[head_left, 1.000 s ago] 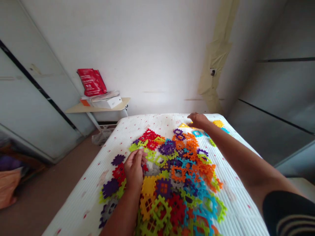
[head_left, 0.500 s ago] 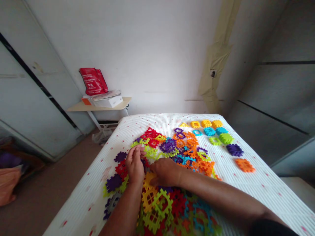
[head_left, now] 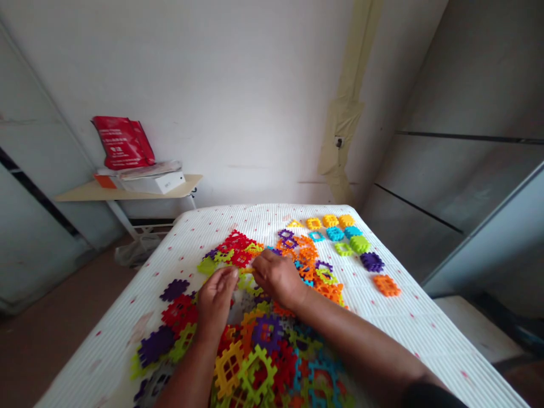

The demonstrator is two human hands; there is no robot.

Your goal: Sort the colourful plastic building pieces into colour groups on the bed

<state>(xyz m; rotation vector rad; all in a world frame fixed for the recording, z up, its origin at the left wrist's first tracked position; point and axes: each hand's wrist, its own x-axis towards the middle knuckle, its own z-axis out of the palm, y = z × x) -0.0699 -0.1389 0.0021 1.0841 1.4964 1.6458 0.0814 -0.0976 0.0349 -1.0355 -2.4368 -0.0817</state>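
Observation:
Over the middle of a pile of coloured plastic interlocking pieces are my two hands, close together. My right hand (head_left: 278, 279) is closed with a yellow piece (head_left: 247, 271) at its fingertips; only a small part of that piece shows. My left hand (head_left: 217, 294) is just left of it, thumb and fingers pressed together, and what they hold, if anything, is too small to tell. Below the hands lie a purple piece (head_left: 267, 333), a yellow window piece (head_left: 229, 368) and a green frame piece (head_left: 258, 374). Red pieces (head_left: 234, 242) lie beyond them.
Small stacks stand at the back right of the bed-like surface (head_left: 161, 255): yellow (head_left: 330, 221), blue (head_left: 335, 233), green (head_left: 359, 243), purple (head_left: 372, 262) and orange (head_left: 386, 285). A side table (head_left: 85, 191) holds a red bag (head_left: 123, 143) and a white box (head_left: 157, 182).
The view has shifted to the right. My right hand has risen from the pile with a yellow piece at its fingertips, and a purple piece now shows below the hands.

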